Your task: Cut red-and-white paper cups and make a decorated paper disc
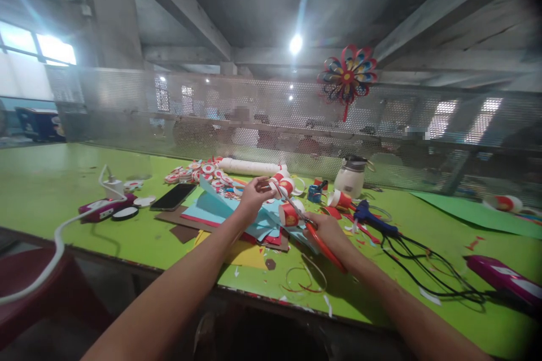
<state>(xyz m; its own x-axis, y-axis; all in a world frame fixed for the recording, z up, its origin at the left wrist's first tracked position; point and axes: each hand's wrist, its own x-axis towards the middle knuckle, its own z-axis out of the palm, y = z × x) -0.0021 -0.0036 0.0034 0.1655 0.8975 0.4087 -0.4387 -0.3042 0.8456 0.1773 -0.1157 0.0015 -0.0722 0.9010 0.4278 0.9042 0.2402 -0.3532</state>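
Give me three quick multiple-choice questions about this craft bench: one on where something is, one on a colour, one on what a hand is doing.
1. Where is the red, blue and yellow paper pinwheel flower?
A. flat on the bench
B. hanging on the metal mesh screen
C. in the left hand

2. What colour is the bench top?
A. lime green
B. white
C. black

3. What does the right hand hold?
A. the black phone
B. nothing
C. red-handled scissors

Answers: B, the flower sits high on the mesh behind the bench. A, the bare surface is bright green. C, the fingers grip the red handles, blades pointing at the curled red-and-white paper strip in the left hand.
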